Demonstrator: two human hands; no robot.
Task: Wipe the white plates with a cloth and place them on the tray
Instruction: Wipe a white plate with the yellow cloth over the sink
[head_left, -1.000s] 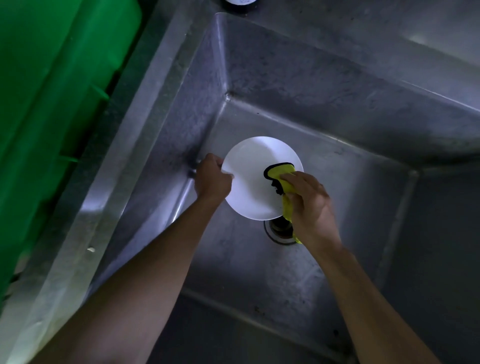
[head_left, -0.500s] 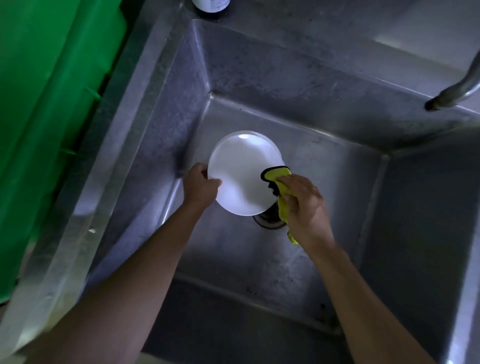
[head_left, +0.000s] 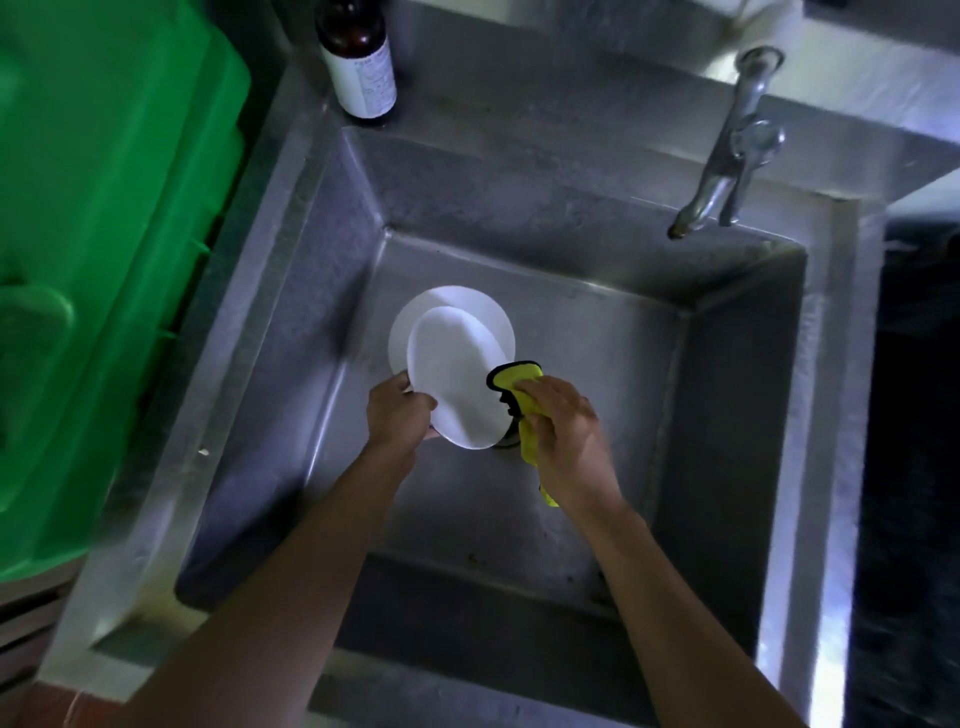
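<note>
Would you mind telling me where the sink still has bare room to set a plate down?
The steel sink floor is bare beneath the tap, right of the yellow cloth. It is crowded by the drain, around the white plates and both hands.

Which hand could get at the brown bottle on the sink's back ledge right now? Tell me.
Probably neither, as things stand: the left hand grips the white plate and the right hand holds the yellow cloth. Nothing blocks the path to the brown bottle.

White plates, black-edged yellow cloth
</note>
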